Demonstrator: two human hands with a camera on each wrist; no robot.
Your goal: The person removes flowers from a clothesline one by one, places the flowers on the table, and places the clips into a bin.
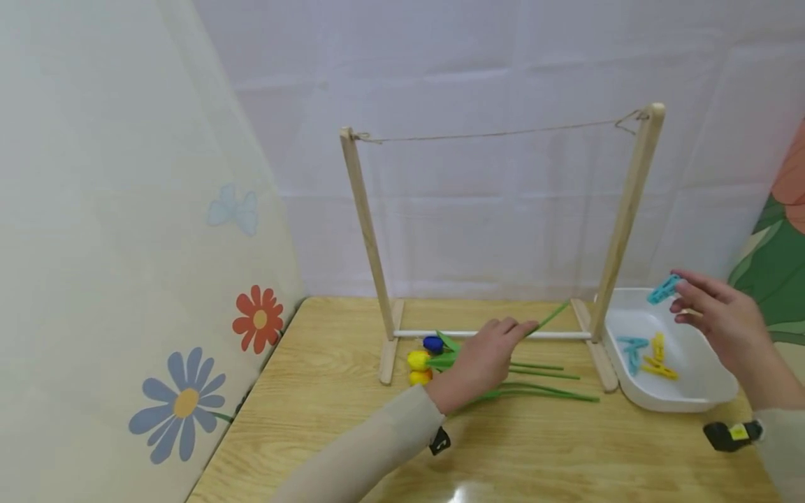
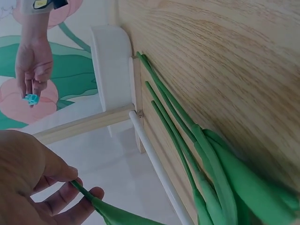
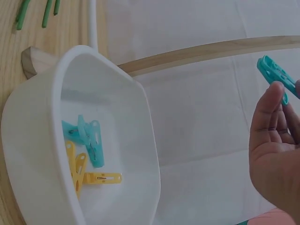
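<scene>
My left hand [image 1: 483, 360] pinches the green stem [image 1: 555, 314] of an artificial tulip between thumb and fingers. In the left wrist view, the held tulip's leaf [image 2: 119, 214] runs out of the bottom of the picture. Beneath this hand, several more tulips lie on the table, with yellow [image 1: 418, 360], orange-yellow [image 1: 420, 377] and blue heads [image 1: 433, 344] at the left and stems [image 1: 556, 394] pointing right. My right hand [image 1: 723, 321] holds a teal clothespin [image 1: 664, 288] by one end, above a white basin [image 1: 679, 403].
Several teal clothespins [image 3: 89, 140] and yellow clothespins [image 3: 101, 178] lie inside the basin. Behind the tulips stands a wooden frame [image 1: 622, 223] with a twine line [image 1: 490, 134] across its top and a white rod [image 1: 560, 335] low down. A decorated wall [image 1: 157, 279] borders the wooden table [image 1: 302, 377] on the left.
</scene>
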